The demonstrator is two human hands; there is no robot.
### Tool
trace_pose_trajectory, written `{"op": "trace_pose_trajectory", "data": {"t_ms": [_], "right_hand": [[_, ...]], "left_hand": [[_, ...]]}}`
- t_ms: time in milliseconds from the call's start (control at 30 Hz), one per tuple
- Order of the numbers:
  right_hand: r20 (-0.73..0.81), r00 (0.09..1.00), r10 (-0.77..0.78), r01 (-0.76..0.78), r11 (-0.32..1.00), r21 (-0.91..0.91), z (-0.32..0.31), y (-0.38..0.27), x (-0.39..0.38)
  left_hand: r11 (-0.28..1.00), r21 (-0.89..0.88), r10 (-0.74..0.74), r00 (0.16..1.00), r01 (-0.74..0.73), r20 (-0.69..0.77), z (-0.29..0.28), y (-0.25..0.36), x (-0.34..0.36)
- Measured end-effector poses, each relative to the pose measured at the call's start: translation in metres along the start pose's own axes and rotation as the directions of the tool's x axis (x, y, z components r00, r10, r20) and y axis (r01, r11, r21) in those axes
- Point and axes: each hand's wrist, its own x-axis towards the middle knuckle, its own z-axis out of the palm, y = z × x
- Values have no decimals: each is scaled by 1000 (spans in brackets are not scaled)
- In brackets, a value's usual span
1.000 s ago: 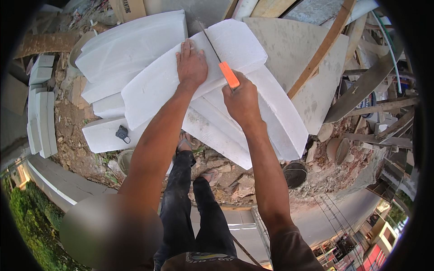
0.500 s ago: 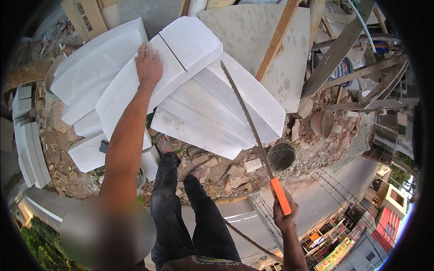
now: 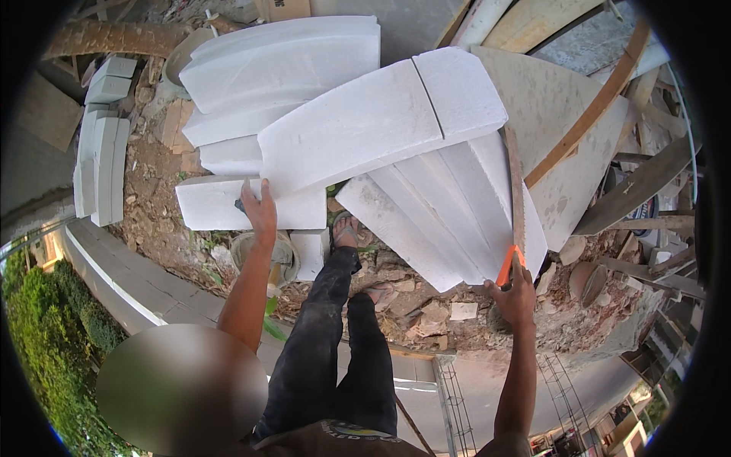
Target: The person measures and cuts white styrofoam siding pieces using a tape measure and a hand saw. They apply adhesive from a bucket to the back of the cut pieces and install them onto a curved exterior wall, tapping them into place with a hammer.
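Two hands: both are out in front of the person, the right hand [image 3: 514,293] nearer, the left hand [image 3: 260,212] a bit farther off.
What changed, saw: half a second ago the saw [image 3: 515,206] was held low and away from the white blocks; now its long blade lies up along the edge of the sloping white slab [image 3: 449,206] above the right hand.
What changed, left hand: it was up on the big top block [image 3: 365,122]; now it has come down to the small flat block [image 3: 221,206].
What that means: I think the cut in the top block [image 3: 428,95] is done, and the saw is being laid down or lined up on a new spot.
Right hand: closed around the orange handle [image 3: 506,265], so it holds the saw.
Left hand: flat, fingers close together, resting on the near edge of the small flat block; it holds nothing.
Between the hands: the person's legs in dark trousers and a foot in a sandal [image 3: 345,228] on rubble.
Beyond the left hand: more curved white blocks [image 3: 282,57] stacked up.
Beyond the right hand: a grey stone slab [image 3: 563,122] and a wooden stick [image 3: 601,103] leaning across it.
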Motion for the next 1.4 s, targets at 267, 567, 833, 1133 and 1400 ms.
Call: {"op": "trace_pose_trajectory", "data": {"t_ms": [267, 567, 833, 1133, 1400], "right_hand": [[-152, 988, -9, 84, 868, 490, -14, -44, 122], [-69, 990, 122, -1, 502, 865, 9, -95, 317], [-142, 988, -54, 136, 729, 671, -88, -159, 288], [75, 997, -37, 62, 928, -368, -152, -271, 345], [7, 993, -116, 104, 862, -495, -111, -307, 444]], "left_hand": [[561, -568, -495, 794, 602, 353, 27, -48, -18], [217, -832, -352, 836, 511, 421, 48, -50, -6], [619, -541, -488, 819, 569, 304, -40, -10, 17], [790, 458, -602, 656, 407, 455, -83, 59, 141], [801, 368, -582, 469, 473, 664, -35, -21, 184]]}}
